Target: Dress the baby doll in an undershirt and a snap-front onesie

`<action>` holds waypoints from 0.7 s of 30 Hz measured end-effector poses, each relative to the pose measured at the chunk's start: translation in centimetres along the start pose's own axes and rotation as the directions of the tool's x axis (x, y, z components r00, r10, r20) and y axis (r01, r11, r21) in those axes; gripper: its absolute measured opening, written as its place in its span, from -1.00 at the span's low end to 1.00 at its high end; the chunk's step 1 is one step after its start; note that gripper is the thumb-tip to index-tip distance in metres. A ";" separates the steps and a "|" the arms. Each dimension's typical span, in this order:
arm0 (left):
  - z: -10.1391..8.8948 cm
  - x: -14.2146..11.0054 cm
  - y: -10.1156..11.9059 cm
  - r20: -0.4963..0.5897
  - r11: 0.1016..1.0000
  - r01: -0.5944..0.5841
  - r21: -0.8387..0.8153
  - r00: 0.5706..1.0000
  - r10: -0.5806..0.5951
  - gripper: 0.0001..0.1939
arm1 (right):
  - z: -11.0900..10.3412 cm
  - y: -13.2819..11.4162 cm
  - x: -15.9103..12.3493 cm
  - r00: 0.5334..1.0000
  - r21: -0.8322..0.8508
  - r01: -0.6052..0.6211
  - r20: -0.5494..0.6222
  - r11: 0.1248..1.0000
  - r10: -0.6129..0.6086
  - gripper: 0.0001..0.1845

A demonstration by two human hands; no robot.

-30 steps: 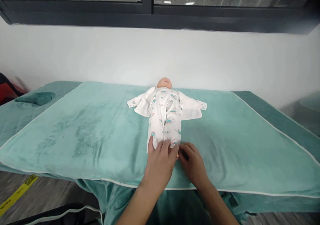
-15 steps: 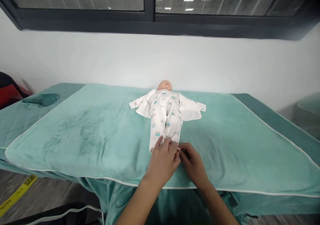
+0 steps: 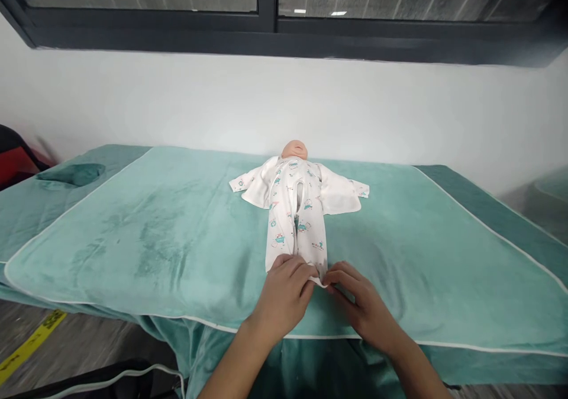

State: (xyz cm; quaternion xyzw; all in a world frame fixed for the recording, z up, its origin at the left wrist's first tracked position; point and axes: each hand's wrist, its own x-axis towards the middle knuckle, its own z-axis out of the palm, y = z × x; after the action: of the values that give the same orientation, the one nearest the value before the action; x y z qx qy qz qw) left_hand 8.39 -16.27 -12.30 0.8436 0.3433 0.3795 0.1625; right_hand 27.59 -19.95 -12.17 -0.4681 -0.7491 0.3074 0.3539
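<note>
A baby doll (image 3: 294,149) lies on its back with its head toward the wall. White printed baby pants (image 3: 279,233) are laid over its front, an oval opening between the legs. Beneath them a white baby shirt (image 3: 341,192) spreads open with both sleeves out to the sides. My left hand (image 3: 286,295) pinches the hem of the right-hand pant leg, its back hiding part of the other leg's end. At the outer corner of that same hem my right hand (image 3: 359,298) is closed on the cloth. The hem stretches in a pale strip between my fingertips.
A green plush cover (image 3: 177,233) with white piping spreads over the bed, which stands against a white wall (image 3: 284,103) under a dark window frame (image 3: 266,32). A face hole (image 3: 73,175) is at the far left. A pale cable (image 3: 128,375) hangs at the lower left.
Both hands have moved slightly toward me, the right hand also to the right. The right-hand pant leg is pulled straighter and longer, and the gap between the legs is wider.
</note>
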 end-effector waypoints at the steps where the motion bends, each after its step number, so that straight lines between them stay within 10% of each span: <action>1: -0.2 -0.2 -0.2 -0.041 0.998 0.008 -0.062 0.999 -0.011 -0.87 | -0.3 0.2 0.0 0.999 0.007 -0.014 0.041 1.000 0.014 -0.83; 6: -1.5 -0.9 -2.1 -0.279 0.969 0.239 -0.060 0.928 -0.246 -0.82 | -2.1 2.6 1.6 0.989 -0.010 -0.146 0.024 0.989 0.146 -0.81; 13: 0.3 -1.1 -1.4 -0.074 0.959 0.280 0.047 0.958 -0.276 -0.78 | -3.3 9.4 9.2 0.902 -0.297 -0.242 -0.421 0.924 0.101 -0.73; 18: 0.4 -1.0 -0.5 -0.007 0.970 0.240 0.037 0.971 -0.239 -0.75 | -3.3 11.5 13.1 0.925 -0.576 -0.217 -0.380 0.788 -0.023 -0.71; 21: -0.5 -0.1 -2.5 -0.167 0.949 0.295 -0.107 0.936 -0.310 -0.80 | -3.2 11.7 13.3 0.932 -0.606 -0.211 -0.360 0.767 -0.028 -0.74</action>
State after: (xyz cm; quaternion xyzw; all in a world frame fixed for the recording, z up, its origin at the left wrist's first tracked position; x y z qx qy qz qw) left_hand 6.86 -14.55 -13.31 0.7354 0.4668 0.4389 0.2206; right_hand 31.75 -2.97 -16.46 -0.6431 -0.7094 -0.0344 0.2862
